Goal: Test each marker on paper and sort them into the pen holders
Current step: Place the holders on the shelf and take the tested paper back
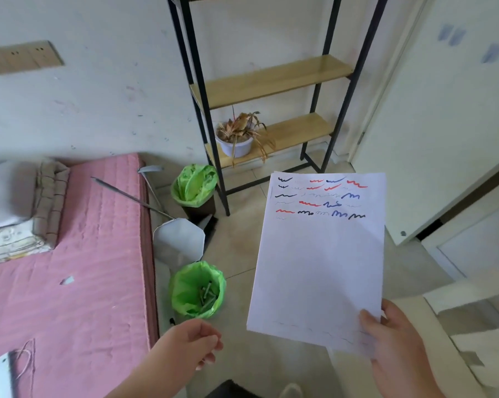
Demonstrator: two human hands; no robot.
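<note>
Your right hand (397,343) pinches the bottom right corner of the paper (320,254), thumb on top; keep that pinch firm so the sheet stays flat and readable. Your left hand (190,343), just left of the paper's lower edge, is loosely curled and seems to hold nothing, though the palm is hidden. Left of the paper, the nearer green-lined bin (198,288) holds several markers; a dark marker (172,321) lies on the floor beside it. Red, blue and black test strokes (320,196) fill the paper's far end, so judge each faint line before sorting.
</note>
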